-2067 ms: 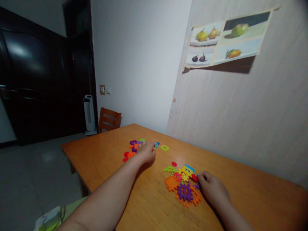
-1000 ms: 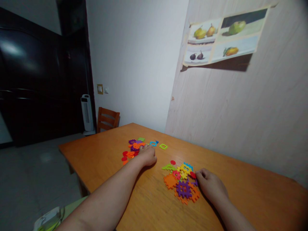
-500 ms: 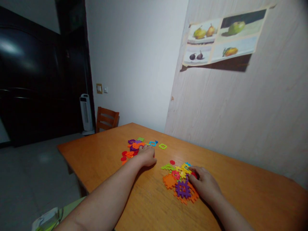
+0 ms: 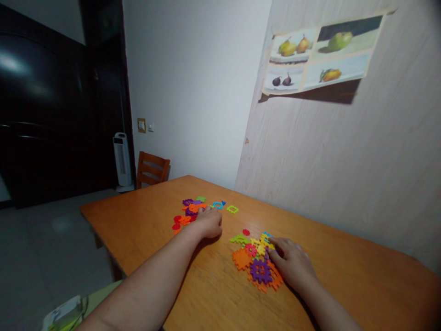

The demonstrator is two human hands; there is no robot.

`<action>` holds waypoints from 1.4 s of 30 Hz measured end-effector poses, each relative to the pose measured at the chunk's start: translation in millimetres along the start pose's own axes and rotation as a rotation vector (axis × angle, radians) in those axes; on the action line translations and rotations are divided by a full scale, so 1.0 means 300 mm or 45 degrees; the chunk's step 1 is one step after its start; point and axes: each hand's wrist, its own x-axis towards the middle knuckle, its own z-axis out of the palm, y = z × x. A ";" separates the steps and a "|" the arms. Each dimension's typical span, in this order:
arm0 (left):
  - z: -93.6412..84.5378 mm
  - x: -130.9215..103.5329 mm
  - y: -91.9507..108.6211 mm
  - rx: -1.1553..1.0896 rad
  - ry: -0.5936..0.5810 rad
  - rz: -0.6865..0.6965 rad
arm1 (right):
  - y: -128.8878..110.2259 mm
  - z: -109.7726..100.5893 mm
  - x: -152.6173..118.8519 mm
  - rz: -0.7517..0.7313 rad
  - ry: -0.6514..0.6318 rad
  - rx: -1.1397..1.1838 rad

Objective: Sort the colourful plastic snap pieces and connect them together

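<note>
Two loose heaps of notched plastic building pieces lie on the table. My left hand [image 4: 209,223] rests over the right side of the farther heap, its fingers curled and their tips largely hidden. Orange pieces [image 4: 197,208], purple pieces [image 4: 188,202] and red discs [image 4: 176,226] lie around it. At the right edge of the nearer heap is my right hand [image 4: 292,262], thumb and fingers bent inward; what they hold is hidden. Beside it are yellow pieces [image 4: 259,247], a purple square piece [image 4: 261,271], an orange square piece [image 4: 241,259] and a green piece [image 4: 240,239].
A blue frame piece [image 4: 218,205] and a lime frame piece [image 4: 232,209] lie behind my left hand. The wooden table [image 4: 138,220] meets the wall at its far side. A wooden chair [image 4: 153,168] and a white tower appliance [image 4: 122,161] stand beyond its left end.
The red piece seen by my right thumb and fingers is now out of sight. My right fingers have shifted slightly; my left hand stays almost in place.
</note>
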 end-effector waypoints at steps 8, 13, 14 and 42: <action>-0.007 -0.003 0.000 0.024 -0.002 -0.010 | 0.021 -0.014 0.008 0.148 0.114 0.101; -0.023 -0.004 0.002 0.068 0.000 0.006 | 0.065 -0.043 0.007 0.521 0.192 0.150; -0.025 -0.004 0.002 0.074 -0.020 0.013 | 0.070 -0.048 0.007 0.569 0.178 0.134; -0.024 -0.011 0.029 0.096 0.005 -0.003 | -0.101 -0.028 -0.032 -0.039 -0.216 -0.048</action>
